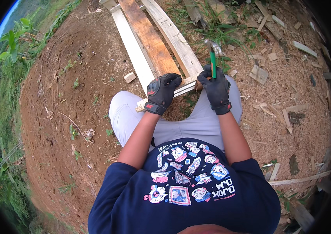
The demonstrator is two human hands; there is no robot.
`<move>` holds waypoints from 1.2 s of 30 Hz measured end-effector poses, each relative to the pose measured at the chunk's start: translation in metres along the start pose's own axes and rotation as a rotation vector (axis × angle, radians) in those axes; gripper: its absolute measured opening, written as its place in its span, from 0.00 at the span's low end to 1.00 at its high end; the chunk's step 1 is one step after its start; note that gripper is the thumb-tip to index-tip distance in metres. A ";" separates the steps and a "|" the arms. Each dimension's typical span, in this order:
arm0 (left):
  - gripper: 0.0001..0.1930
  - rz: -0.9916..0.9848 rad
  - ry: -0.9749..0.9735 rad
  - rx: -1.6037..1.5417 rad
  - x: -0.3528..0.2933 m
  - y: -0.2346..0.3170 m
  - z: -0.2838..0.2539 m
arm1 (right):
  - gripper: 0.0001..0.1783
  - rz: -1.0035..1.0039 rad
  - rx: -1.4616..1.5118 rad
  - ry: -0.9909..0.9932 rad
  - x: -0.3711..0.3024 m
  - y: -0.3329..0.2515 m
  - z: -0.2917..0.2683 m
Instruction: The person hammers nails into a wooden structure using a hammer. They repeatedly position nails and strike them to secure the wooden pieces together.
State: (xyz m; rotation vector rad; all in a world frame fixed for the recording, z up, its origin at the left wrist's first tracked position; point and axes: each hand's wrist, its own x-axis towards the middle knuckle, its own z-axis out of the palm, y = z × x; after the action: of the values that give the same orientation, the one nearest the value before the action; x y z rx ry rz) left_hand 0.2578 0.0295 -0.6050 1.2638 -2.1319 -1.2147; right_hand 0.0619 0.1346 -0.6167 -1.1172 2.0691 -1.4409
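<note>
My right hand [215,90], in a black work glove, is closed round a claw hammer [213,62] with a green handle, its metal head pointing up and away. My left hand [161,93], gloved alike, rests at the near end of a long wooden frame, with its fingers curled together beside the brown plank [149,37]. What those fingertips pinch, if anything, is hidden. A pale plank [132,46] runs along the frame's left side and another pale plank [173,35] along its right. Short crosswise strips [185,89] join the near end between my knees.
A small wood block [130,77] lies on the brown soil to the left. Offcuts such as a pale flat piece [258,75] and sawdust cover the ground to the right. Green plants [11,50] grow at the far left, and a long thin strip [300,180] lies at the lower right.
</note>
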 end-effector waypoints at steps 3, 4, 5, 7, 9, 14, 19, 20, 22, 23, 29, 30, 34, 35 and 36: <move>0.16 0.041 0.032 0.011 0.000 -0.009 0.003 | 0.25 0.021 0.005 -0.003 0.000 -0.002 0.001; 0.16 0.042 0.039 -0.001 0.000 -0.010 0.003 | 0.25 0.026 0.005 -0.005 0.000 -0.001 0.001; 0.16 0.044 0.046 -0.013 0.000 -0.011 0.003 | 0.25 0.031 0.005 -0.007 0.000 -0.001 0.001; 0.16 0.043 0.042 -0.013 0.001 -0.011 0.003 | 0.25 0.052 0.041 -0.015 0.000 -0.001 0.001; 0.16 0.042 0.042 -0.009 0.001 -0.011 0.002 | 0.25 0.052 0.051 -0.014 0.000 0.000 0.002; 0.16 0.056 0.050 0.013 0.000 -0.008 0.000 | 0.25 0.024 0.023 0.002 0.001 0.006 0.003; 0.15 0.027 0.031 0.008 0.001 -0.008 0.001 | 0.25 0.039 0.014 -0.001 0.001 0.004 0.003; 0.15 0.040 0.033 0.003 0.001 -0.010 0.002 | 0.25 0.041 0.011 -0.003 0.001 0.004 0.003; 0.15 0.049 0.042 0.011 0.001 -0.013 0.003 | 0.26 0.049 0.015 -0.003 0.001 0.003 0.003; 0.15 0.053 0.047 0.015 0.001 -0.015 0.004 | 0.26 0.053 0.016 -0.004 0.001 0.002 0.003; 0.15 0.092 0.060 0.035 0.002 -0.018 0.006 | 0.26 0.099 0.049 0.020 0.001 0.006 0.006; 0.14 0.113 0.060 0.052 0.001 -0.019 0.005 | 0.25 0.080 0.037 0.022 0.000 0.007 0.006; 0.13 0.187 0.070 0.068 0.002 -0.025 0.004 | 0.24 0.010 -0.024 0.010 0.002 0.004 0.006; 0.13 0.203 0.072 0.061 0.002 -0.026 0.004 | 0.23 -0.003 -0.041 0.003 0.002 0.006 0.005; 0.13 0.184 0.061 0.049 0.001 -0.026 0.005 | 0.22 0.060 0.013 -0.010 0.003 0.007 0.004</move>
State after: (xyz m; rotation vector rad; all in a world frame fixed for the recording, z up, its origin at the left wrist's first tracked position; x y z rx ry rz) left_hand 0.2676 0.0250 -0.6295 1.0822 -2.1906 -1.0409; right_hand 0.0603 0.1315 -0.6238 -1.0465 2.0660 -1.4155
